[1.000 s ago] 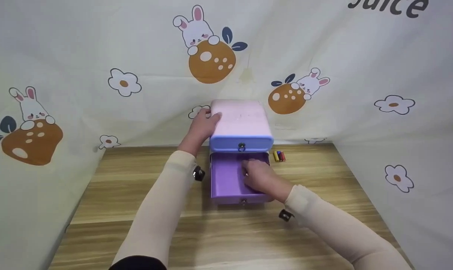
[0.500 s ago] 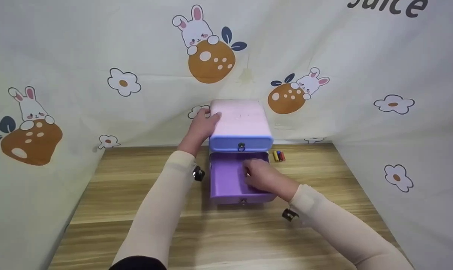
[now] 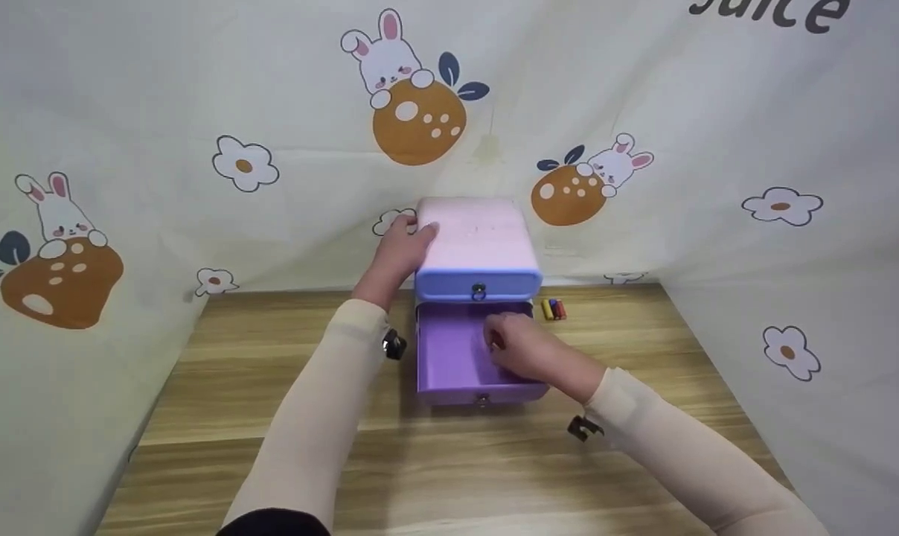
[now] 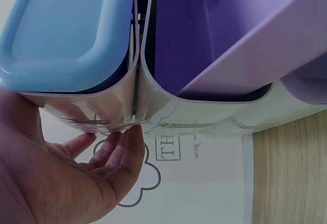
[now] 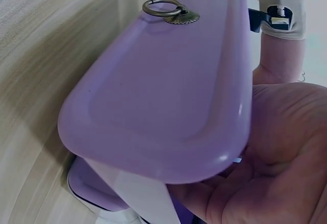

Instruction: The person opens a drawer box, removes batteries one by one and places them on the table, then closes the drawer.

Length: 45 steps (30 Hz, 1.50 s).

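A two-tier drawer cabinet has a pink top [image 3: 475, 231] and a shut blue drawer [image 3: 449, 285] above a pulled-out purple drawer [image 3: 453, 350]. My left hand [image 3: 405, 249] holds the upper tier's left side, thumb on top; in the left wrist view, its bent fingers [image 4: 125, 157] touch the side wall. My right hand [image 3: 524, 346] is inside the purple drawer near its right wall, fingers curled. A small dark red thing [image 3: 498, 340] shows between those fingers, mostly hidden. The right wrist view has the purple drawer front [image 5: 158, 96] covering the fingertips.
Several small coloured cylinders [image 3: 554, 310], perhaps batteries, lie on the wooden table [image 3: 271, 417] right of the cabinet. A printed cloth [image 3: 308, 223] stands behind and along both sides. A ring pull [image 5: 164, 7] sticks out from the purple drawer front.
My right hand has shifted slightly right within the purple drawer, its wrist moving right, and the small dark red thing has come into sight. The left hand and cabinet stay put.
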Each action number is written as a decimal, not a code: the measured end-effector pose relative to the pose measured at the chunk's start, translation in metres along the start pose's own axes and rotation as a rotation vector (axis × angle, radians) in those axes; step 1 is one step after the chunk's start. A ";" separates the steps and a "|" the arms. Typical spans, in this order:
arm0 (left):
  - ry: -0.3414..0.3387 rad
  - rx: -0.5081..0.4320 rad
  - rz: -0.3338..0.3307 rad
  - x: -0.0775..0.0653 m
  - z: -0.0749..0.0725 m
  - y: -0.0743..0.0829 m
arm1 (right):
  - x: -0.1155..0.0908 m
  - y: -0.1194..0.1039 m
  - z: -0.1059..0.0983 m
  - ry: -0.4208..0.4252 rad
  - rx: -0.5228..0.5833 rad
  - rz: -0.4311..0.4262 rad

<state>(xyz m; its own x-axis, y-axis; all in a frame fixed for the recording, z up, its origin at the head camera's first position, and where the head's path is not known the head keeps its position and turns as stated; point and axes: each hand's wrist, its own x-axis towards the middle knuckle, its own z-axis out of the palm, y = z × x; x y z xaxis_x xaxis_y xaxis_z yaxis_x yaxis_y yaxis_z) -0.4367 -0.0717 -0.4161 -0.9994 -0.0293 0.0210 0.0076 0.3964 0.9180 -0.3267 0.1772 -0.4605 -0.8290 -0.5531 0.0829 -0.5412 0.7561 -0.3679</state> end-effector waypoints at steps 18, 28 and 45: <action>0.014 0.005 0.006 0.000 0.000 -0.005 | -0.012 -0.006 -0.019 0.018 0.050 -0.045; 0.011 0.005 -0.001 0.000 0.001 -0.003 | -0.019 0.000 -0.033 0.035 0.054 -0.078; 0.008 0.014 -0.016 0.002 0.002 -0.001 | -0.028 0.007 -0.052 0.024 0.060 -0.012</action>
<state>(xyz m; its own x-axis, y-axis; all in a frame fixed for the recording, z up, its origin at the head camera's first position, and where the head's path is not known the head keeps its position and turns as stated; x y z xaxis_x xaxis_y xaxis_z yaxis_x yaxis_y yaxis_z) -0.4390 -0.0704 -0.4182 -0.9990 -0.0430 0.0090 -0.0094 0.4083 0.9128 -0.3148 0.2163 -0.4172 -0.8258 -0.5531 0.1098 -0.5427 0.7265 -0.4215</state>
